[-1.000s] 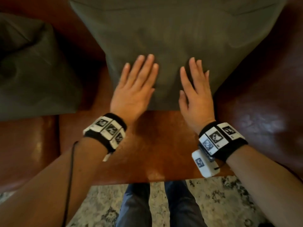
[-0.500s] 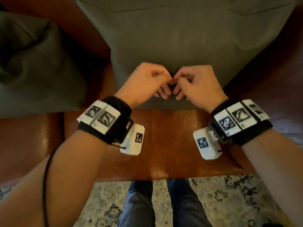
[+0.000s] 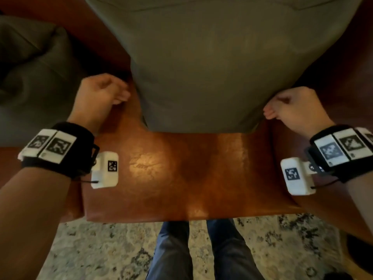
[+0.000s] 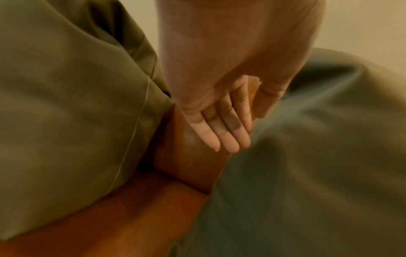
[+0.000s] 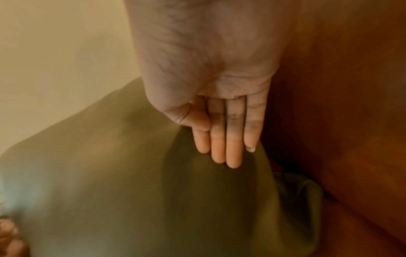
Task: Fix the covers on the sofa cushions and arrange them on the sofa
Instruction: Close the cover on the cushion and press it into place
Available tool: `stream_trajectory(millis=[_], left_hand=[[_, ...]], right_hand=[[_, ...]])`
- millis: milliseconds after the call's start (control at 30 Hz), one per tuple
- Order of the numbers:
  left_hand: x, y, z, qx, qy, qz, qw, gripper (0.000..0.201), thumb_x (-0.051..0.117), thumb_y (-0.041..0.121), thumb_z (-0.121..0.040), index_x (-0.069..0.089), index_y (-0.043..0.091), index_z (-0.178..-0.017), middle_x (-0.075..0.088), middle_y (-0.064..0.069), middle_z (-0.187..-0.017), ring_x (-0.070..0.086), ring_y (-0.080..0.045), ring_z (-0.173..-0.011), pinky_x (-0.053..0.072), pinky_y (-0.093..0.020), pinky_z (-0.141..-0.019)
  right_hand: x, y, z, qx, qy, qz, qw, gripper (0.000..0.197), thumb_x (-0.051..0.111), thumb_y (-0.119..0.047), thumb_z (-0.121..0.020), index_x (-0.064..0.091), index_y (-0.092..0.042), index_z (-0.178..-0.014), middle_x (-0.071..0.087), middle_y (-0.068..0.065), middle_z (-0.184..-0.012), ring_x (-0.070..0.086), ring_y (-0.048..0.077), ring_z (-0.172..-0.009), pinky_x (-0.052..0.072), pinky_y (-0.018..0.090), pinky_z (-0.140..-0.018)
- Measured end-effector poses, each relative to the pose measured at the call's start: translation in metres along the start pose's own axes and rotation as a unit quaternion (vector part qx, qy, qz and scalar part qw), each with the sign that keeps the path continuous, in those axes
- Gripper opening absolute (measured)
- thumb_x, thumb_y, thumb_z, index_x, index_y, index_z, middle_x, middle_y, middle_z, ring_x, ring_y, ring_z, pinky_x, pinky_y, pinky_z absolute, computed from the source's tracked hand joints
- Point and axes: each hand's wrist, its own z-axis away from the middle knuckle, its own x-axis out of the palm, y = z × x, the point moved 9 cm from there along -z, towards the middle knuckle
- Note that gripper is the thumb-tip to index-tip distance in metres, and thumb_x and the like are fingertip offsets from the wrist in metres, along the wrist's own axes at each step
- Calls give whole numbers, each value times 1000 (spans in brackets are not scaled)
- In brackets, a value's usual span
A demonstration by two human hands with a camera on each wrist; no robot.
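An olive-green covered cushion [image 3: 201, 67] stands against the back of the brown leather sofa [image 3: 181, 174], its lower edge on the seat. My left hand [image 3: 113, 93] is just off its lower left corner, bent at the knuckles, and holds nothing. In the left wrist view this hand [image 4: 228, 139] has straight fingers held together over the seat, with green fabric on both sides. My right hand [image 3: 282, 106] is at the lower right corner. Its straight fingers [image 5: 232, 156] touch the cushion's side [image 5: 131, 191] without gripping it.
A second, darker green cushion [image 3: 34, 77] slumps on the seat to the left. The sofa's armrest or side [image 5: 340, 87] rises close to the right of my right hand. A patterned rug [image 3: 101, 249] and my legs [image 3: 171, 249] lie below the seat's front edge.
A second ago both palms lay flat on the cushion's front. Then the hands met with curled fingers at its lower middle. Now they have spread apart to the two lower corners.
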Motion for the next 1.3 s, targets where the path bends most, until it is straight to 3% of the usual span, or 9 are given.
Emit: stream_trajectory(millis=[100, 233, 333, 500, 667, 833, 1000, 1133, 1300], left_hand=[[63, 7, 32, 11, -196, -146, 970, 28, 53, -3, -90, 70, 17, -78, 69, 10, -60, 63, 3, -59, 50, -15, -67], [184, 13, 83, 93, -408, -356, 836, 17, 57, 14, -91, 72, 10, -98, 72, -5, -98, 65, -9, -87, 46, -25, -78], [207, 6, 67, 48, -374, -452, 808, 25, 46, 22, -97, 64, 10, -110, 64, -11, -114, 61, -29, -107, 42, -27, -77], [161, -12, 23, -16, -336, -432, 837, 30, 48, 22, -98, 67, 13, -119, 64, -8, -122, 58, -27, -115, 43, -28, -91], [85, -42, 17, -6, -261, -445, 856, 49, 38, 35, -81, 72, 10, -106, 68, -11, -118, 62, -29, -110, 46, -36, -96], [178, -52, 78, 52, -421, -456, 782, 32, 41, 34, -86, 64, 12, -86, 68, -9, -103, 63, -29, -100, 46, -32, -85], [252, -46, 66, 49, -424, -424, 799, 26, 49, 21, -98, 65, 9, -114, 62, -15, -125, 56, -34, -117, 42, -39, -98], [229, -67, 42, 17, -395, -454, 799, 48, 43, 31, -101, 39, 19, -148, 32, -7, -157, 31, -26, -143, 21, -34, -116], [186, -103, 29, -38, -368, -456, 810, 54, 42, 35, -102, 28, 21, -152, 22, -4, -161, 22, -24, -147, 16, -30, -117]], right_hand=[[27, -10, 18, -20, -76, 64, 995, 19, 60, -16, -83, 72, -22, -70, 74, 0, -73, 70, 15, -77, 55, 37, -85], [122, -56, 43, -130, -255, 233, 929, 20, 54, -23, -90, 73, -18, -93, 71, 7, -108, 64, 26, -105, 46, 31, -88], [151, -67, 26, -136, -253, 250, 925, 25, 49, -23, -89, 69, -16, -102, 67, 14, -114, 62, 33, -107, 50, 37, -88], [133, -44, 4, -96, -264, 217, 935, 31, 42, -18, -98, 69, -19, -115, 61, 3, -131, 55, 26, -119, 41, 38, -105], [92, 21, 11, 12, -212, 234, 949, 30, 45, -19, -96, 70, -17, -112, 64, 9, -125, 57, 29, -115, 45, 38, -100], [142, -9, 37, -46, -271, 245, 930, 27, 51, -25, -92, 68, -19, -111, 65, 8, -123, 59, 28, -114, 47, 36, -97], [183, -22, 19, -68, -288, 261, 919, 30, 50, -18, -92, 61, -15, -120, 62, 12, -124, 59, 32, -111, 47, 43, -94], [163, 15, 5, -19, -295, 295, 908, 47, 45, -27, -98, 42, -18, -144, 38, 6, -153, 39, 27, -137, 31, 39, -113], [126, 49, -2, 38, -261, 277, 924, 50, 42, -27, -101, 35, -15, -149, 30, 8, -157, 30, 26, -142, 25, 32, -113]])
